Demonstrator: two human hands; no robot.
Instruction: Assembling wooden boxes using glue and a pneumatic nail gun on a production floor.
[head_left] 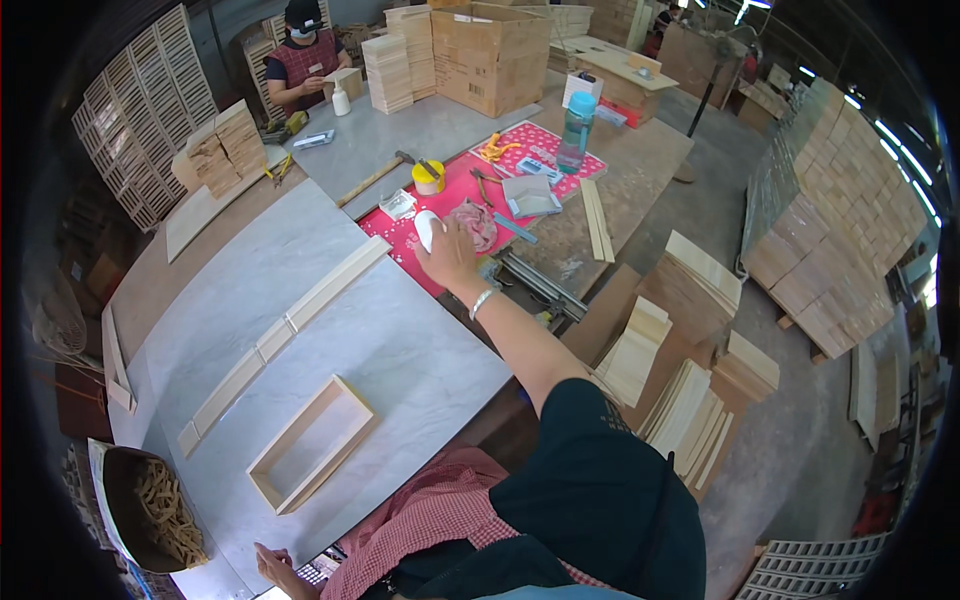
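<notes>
My right hand (452,256) reaches far over the table with its fingers wrapped round a white bottle (425,230). Beside that hand lies a crumpled pink cloth (474,224) on a bright pink mat (404,252). At the lower edge, my left hand (283,574) rests by the near side of the table, only partly in view. Its fingers are loosely apart, and nothing shows in them. Between my hands, a rectangular wooden frame (297,497) lies on the marbled tabletop (420,370). Beyond it runs a line of pale wooden strips (245,382).
A yellow tape roll (428,178), a hammer (372,180) and a blue water bottle (577,133) stand or lie near the mat. Wood scraps fill a bin (110,495) at left. Stacked boards (690,290) are at right. Across the table, another person (303,65) handles a wooden piece.
</notes>
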